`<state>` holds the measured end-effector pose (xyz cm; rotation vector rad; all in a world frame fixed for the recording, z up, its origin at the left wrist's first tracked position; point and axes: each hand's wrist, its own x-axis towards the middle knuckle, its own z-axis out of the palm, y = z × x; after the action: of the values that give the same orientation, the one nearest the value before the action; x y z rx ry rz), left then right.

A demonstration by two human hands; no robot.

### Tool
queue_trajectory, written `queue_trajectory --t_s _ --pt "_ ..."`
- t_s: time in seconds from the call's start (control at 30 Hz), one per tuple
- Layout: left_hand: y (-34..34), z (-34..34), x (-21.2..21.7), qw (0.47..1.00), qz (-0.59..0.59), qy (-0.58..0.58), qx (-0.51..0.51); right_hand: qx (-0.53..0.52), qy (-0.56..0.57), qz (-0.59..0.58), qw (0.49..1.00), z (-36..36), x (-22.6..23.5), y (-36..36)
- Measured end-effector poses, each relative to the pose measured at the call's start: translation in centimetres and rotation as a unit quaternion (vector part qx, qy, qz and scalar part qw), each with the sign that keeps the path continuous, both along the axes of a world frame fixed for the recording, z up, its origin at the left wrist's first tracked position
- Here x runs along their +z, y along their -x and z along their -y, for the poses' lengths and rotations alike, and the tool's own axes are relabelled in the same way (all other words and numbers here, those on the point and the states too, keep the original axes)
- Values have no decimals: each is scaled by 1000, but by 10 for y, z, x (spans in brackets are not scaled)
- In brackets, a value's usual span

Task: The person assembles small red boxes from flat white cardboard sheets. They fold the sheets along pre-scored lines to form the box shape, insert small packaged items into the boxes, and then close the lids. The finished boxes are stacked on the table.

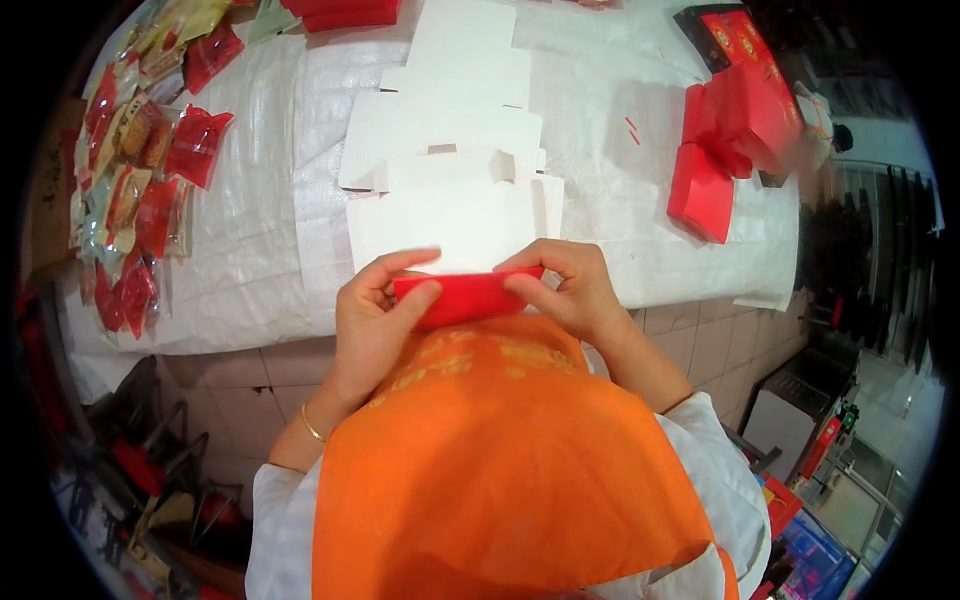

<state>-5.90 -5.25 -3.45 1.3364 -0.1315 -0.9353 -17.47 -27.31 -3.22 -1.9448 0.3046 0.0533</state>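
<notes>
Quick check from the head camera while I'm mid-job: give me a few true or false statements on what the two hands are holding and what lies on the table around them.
1. Both the left hand and the right hand grip the red card piece. True.
2. The red card piece lies flat on the table. False: it is held up at the table's near edge.
3. Flat white box blanks lie stacked behind the hands. True.
4. The wrapped snack packets lie on the person's right. False: they are on the left.
5. Red folded boxes sit at the right of the table. True.
</notes>
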Motion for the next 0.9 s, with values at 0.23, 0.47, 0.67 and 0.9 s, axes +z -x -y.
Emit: queue_trajectory --t_s 0.23,0.47,0.67,0.9 --pt "1 5 -3 994 87 49 -39 -21 82 107 991 30 5 -46" --pt "-2 20 -25 998 9 66 18 131 326 87 932 46 -51 -126" --pt "-2 15 -28 996 -26 75 43 170 164 -62 970 36 -32 -137" --pt "2 14 -33 992 -54 91 66 177 120 -107 971 32 -1 -132"
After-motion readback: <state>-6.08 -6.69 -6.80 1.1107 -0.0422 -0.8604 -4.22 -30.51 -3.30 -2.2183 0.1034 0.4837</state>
